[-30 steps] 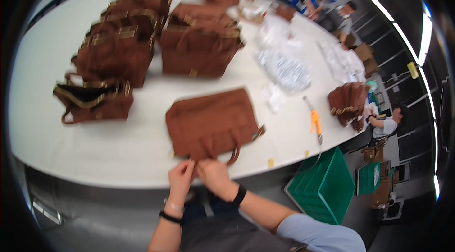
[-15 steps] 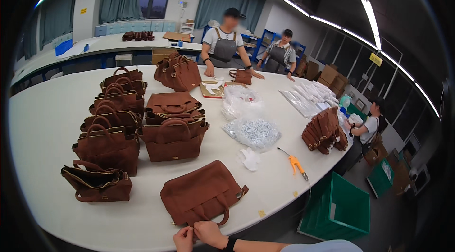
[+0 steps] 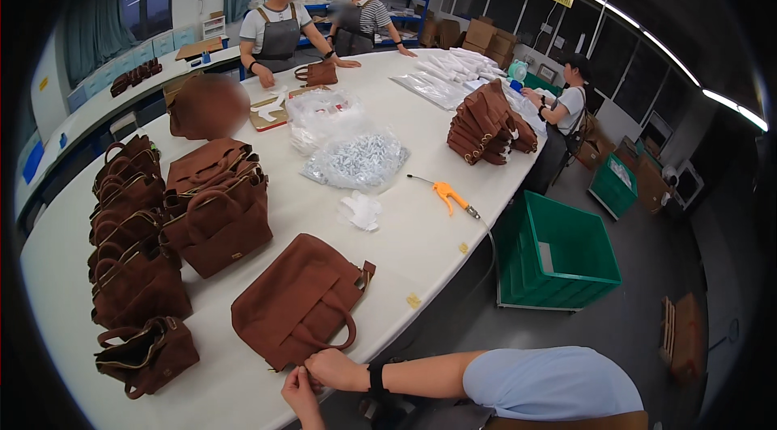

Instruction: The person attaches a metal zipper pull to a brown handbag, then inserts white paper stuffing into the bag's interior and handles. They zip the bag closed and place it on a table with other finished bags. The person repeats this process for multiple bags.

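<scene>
while the brown handbag (image 3: 287, 288) lies on the white bench (image 3: 413, 256), the left hand (image 3: 301, 398) and right hand (image 3: 336, 369) meet at its near corner, fingers closed together; what they pinch is too small to tell.

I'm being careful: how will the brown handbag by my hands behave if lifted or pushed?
Pushed, the handbag probably won't roll or tip, lying on its broad side. Lifted, its body may sag, given the soft-looking outline; the handle, holding its arch, seems firmer.
</scene>
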A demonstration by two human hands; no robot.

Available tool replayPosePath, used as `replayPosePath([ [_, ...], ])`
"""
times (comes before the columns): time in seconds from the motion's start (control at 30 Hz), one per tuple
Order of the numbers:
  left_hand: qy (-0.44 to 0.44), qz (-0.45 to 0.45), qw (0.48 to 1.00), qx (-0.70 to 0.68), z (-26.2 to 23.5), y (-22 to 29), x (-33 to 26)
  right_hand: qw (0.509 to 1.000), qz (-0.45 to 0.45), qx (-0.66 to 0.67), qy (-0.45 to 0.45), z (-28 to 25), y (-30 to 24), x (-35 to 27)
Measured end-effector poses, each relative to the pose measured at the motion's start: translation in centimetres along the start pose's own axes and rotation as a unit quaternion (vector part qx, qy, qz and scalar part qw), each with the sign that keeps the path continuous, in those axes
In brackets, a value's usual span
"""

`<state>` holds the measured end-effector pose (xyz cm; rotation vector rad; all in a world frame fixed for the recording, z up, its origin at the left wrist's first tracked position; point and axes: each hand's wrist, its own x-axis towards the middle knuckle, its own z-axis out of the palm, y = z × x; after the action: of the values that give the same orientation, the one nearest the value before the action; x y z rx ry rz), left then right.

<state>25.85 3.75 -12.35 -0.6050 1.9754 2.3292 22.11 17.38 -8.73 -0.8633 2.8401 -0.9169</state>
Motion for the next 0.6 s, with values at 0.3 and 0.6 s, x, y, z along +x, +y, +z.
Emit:
replayPosePath([
  [0.3,0.0,0.015,1.0,0.014,0.3,-0.4,0.0,0.998,-0.049,-0.027,-0.007,0.1,0.1,0.3],
  [0.6,0.042,-0.006,0.998,0.037,0.8,0.6,-0.2,0.999,-0.023,-0.026,-0.017,-0.2,0.9,0.3],
])
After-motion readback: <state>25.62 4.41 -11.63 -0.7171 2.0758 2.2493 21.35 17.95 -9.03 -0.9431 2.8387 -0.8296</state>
